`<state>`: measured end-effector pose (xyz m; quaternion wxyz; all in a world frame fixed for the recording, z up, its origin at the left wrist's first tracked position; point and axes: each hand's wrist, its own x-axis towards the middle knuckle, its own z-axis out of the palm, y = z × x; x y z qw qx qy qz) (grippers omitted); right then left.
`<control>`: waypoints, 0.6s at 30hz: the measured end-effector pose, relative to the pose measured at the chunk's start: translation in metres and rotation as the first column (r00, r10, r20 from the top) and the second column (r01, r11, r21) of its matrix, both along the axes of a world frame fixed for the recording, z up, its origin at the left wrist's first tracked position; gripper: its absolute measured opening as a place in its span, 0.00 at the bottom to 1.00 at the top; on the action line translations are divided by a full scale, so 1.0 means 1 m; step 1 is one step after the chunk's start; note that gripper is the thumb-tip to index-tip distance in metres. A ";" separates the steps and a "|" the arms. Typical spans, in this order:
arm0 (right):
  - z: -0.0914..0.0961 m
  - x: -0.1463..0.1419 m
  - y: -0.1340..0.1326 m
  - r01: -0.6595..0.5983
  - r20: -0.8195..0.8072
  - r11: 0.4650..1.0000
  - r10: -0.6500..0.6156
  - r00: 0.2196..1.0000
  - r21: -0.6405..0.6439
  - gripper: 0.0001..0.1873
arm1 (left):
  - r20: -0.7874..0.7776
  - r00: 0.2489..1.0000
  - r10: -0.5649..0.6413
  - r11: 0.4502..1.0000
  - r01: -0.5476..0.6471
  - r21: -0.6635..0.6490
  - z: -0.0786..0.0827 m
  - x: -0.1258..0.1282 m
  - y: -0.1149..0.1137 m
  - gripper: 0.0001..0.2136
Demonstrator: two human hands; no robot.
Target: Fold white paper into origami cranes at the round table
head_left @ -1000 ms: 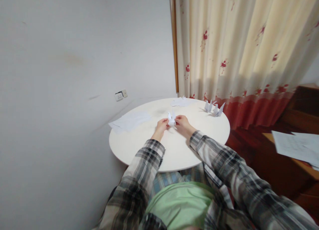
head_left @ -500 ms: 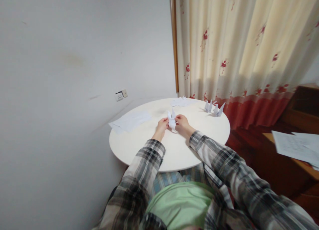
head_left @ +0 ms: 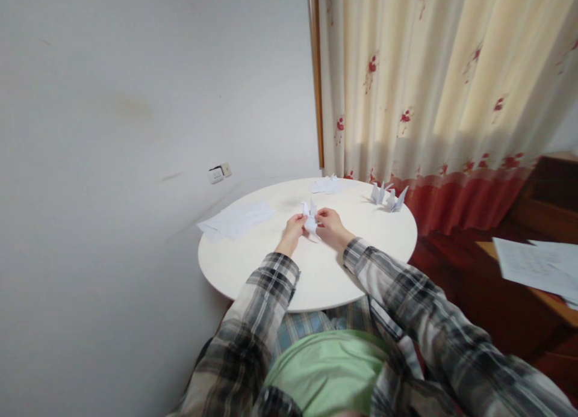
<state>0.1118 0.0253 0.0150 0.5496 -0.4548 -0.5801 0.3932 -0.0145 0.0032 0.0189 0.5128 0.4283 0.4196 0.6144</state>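
Observation:
A white paper crane [head_left: 310,220] is held between my two hands, above the middle of the round white table [head_left: 266,266]. My left hand [head_left: 294,227] pinches its left side. On the right side, the fingers of my right hand [head_left: 330,224] are closed on the paper. Two pointed parts of the crane rise above my fingers, and a lower point sticks out beneath. My fingertips hide part of the folds. Two finished-looking paper cranes, a left one [head_left: 379,193] and a right one [head_left: 397,201], stand near the table's right edge.
White paper sheets [head_left: 237,219] lie at the table's left. More paper [head_left: 326,185] lies at the back edge. A wall with a socket [head_left: 216,175] borders the left; a flowered curtain [head_left: 406,74] hangs behind. Printed sheets [head_left: 537,263] rest on a wooden surface at right.
The crane has tilted slightly and shifted a little to the left between my fingers. My right hand has moved slightly left with it. Everything else stays in place.

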 end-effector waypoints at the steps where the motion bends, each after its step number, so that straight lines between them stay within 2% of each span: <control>1: 0.001 0.000 -0.002 -0.016 0.003 1.000 0.016 1.000 -0.008 0.02 | -0.010 1.000 0.003 1.000 -0.003 0.001 0.000 0.000 -0.001 0.04; 8: 0.003 0.001 -0.010 -0.031 0.071 0.999 0.031 0.997 0.006 0.06 | -0.049 0.999 -0.001 1.000 0.002 0.010 0.002 -0.001 -0.005 0.05; 14: 0.005 0.000 -0.009 -0.005 0.062 0.999 0.003 0.998 0.039 0.05 | -0.058 0.997 0.055 0.998 -0.056 -0.006 0.002 0.000 -0.001 0.04; 18: 0.004 -0.001 -0.008 0.017 0.015 1.000 -0.017 1.000 0.005 0.07 | -0.043 0.997 0.064 0.998 -0.064 -0.006 0.002 0.000 -0.002 0.04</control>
